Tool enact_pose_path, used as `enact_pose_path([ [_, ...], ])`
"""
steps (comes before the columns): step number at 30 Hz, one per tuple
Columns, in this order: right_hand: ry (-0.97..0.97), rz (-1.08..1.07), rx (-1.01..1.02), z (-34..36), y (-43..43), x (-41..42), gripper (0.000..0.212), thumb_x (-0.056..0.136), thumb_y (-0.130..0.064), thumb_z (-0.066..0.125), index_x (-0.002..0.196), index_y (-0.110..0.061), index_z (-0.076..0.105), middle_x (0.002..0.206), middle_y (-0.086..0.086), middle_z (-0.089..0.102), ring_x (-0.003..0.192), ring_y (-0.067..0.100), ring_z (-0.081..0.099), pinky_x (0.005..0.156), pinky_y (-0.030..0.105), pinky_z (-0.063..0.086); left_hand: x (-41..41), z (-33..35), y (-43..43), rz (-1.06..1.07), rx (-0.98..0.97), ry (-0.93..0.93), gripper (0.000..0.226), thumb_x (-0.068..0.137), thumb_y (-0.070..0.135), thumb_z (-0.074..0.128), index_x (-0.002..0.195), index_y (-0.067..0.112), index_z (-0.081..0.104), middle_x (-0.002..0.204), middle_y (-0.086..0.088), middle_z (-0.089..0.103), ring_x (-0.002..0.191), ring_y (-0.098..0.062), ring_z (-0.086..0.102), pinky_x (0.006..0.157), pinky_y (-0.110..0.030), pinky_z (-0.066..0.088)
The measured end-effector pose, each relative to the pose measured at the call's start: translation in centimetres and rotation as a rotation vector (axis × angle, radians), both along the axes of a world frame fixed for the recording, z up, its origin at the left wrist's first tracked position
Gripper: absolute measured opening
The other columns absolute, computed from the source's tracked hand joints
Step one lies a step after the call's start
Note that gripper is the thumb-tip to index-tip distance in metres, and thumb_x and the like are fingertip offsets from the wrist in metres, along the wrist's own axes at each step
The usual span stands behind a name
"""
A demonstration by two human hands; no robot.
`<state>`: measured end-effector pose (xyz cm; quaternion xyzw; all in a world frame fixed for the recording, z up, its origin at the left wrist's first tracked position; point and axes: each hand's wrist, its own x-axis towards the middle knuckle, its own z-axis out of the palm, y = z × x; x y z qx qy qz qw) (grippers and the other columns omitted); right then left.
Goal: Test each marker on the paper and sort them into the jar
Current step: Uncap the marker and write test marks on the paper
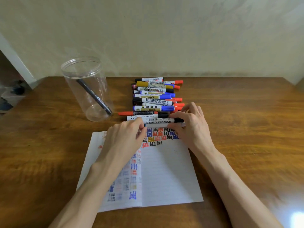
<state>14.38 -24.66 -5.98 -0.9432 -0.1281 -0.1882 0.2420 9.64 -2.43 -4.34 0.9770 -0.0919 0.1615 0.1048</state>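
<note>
While hands (126, 137) (190, 127) pinch marker (158, 125) by paper (164, 170), jar (74, 74) holds pen (93, 96).

The bare left forearm (92, 180) and bare right forearm (230, 178) angle inward from the bottom corners. The left hand (126, 137) is palm down, its fingers (141, 127) curled and pinching the left end of a slim white-barrelled marker pen (158, 125). The right hand (192, 124) faces it, thumb and fingers curled round the pen's right end. The 2 hands are near each other but apart.
</note>
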Motion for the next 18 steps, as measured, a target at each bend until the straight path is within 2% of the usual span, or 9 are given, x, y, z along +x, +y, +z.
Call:
enact_pose_path([
  [3, -0.072, -0.011, -0.004, -0.3, 0.0, 0.1, 0.031, 0.081, -0.028, 0.089, 0.111, -0.019, 0.082, 0.099, -0.004, 0.047, 0.097, 0.021, 0.047, 0.074, 0.033, 0.039, 0.0, -0.8, 0.6, -0.049, -0.125, -0.068, 0.014, 0.100, 0.038, 0.062, 0.089, 0.031, 0.058, 0.067, 0.019, 0.057, 0.054, -0.001, 0.053, 0.048, -0.022, 0.046],
  [7, -0.118, 0.014, 0.094, 0.0, 0.5, -0.1, 0.023, 0.089, -0.031, 0.082, 0.109, -0.019, 0.080, 0.090, -0.009, 0.055, 0.085, 0.015, 0.048, 0.070, 0.030, 0.036, -0.2, -0.5, 0.4, -0.168, -0.324, -0.090, 0.013, 0.100, 0.037, 0.061, 0.095, 0.027, 0.067, 0.078, 0.020, 0.065, 0.066, -0.002, 0.063, 0.054, -0.021, 0.052],
  [10, 0.134, 0.179, 0.460, 0.9, 1.1, -0.9, 0.018, 0.096, -0.033, 0.076, 0.102, -0.016, 0.075, 0.076, -0.006, 0.070, 0.068, 0.012, 0.063, 0.060, 0.027, 0.047, -0.3, -0.6, 0.1, -0.212, -0.443, -0.053, 0.026, 0.097, 0.048, 0.062, 0.112, 0.027, 0.067, 0.091, 0.016, 0.067, 0.078, -0.005, 0.065, 0.060, -0.024, 0.057],
  [13, 0.384, 0.300, 0.751, 1.9, 2.0, -2.2, 0.014, 0.099, -0.023, 0.073, 0.101, -0.010, 0.074, 0.076, 0.006, 0.078, 0.068, 0.015, 0.072, 0.062, 0.026, 0.053, -0.4, -0.6, -0.1, -0.256, -0.477, 0.000, 0.055, 0.088, 0.063, 0.060, 0.131, 0.028, 0.062, 0.111, 0.016, 0.068, 0.094, -0.005, 0.066, 0.072, -0.024, 0.060],
  [15, 0.476, 0.335, 0.826, 2.1, 2.7, -2.9, 0.010, 0.100, -0.019, 0.071, 0.103, -0.010, 0.074, 0.080, 0.006, 0.079, 0.070, 0.017, 0.074, 0.062, 0.025, 0.054, -0.6, -0.5, -0.2, -0.288, -0.478, 0.025, 0.054, 0.087, 0.062, 0.057, 0.127, 0.027, 0.064, 0.115, 0.017, 0.070, 0.101, -0.005, 0.067, 0.078, -0.028, 0.061],
  [18, 0.494, 0.332, 0.839, 2.0, 3.3, -3.5, 0.013, 0.101, -0.026, 0.070, 0.096, -0.015, 0.074, 0.078, -0.002, 0.077, 0.064, 0.011, 0.067, 0.058, 0.026, 0.050, -0.7, -0.4, -0.1, -0.280, -0.489, 0.043, 0.038, 0.092, 0.054, 0.055, 0.112, 0.024, 0.067, 0.104, 0.016, 0.073, 0.093, -0.005, 0.069, 0.074, -0.030, 0.060],
])
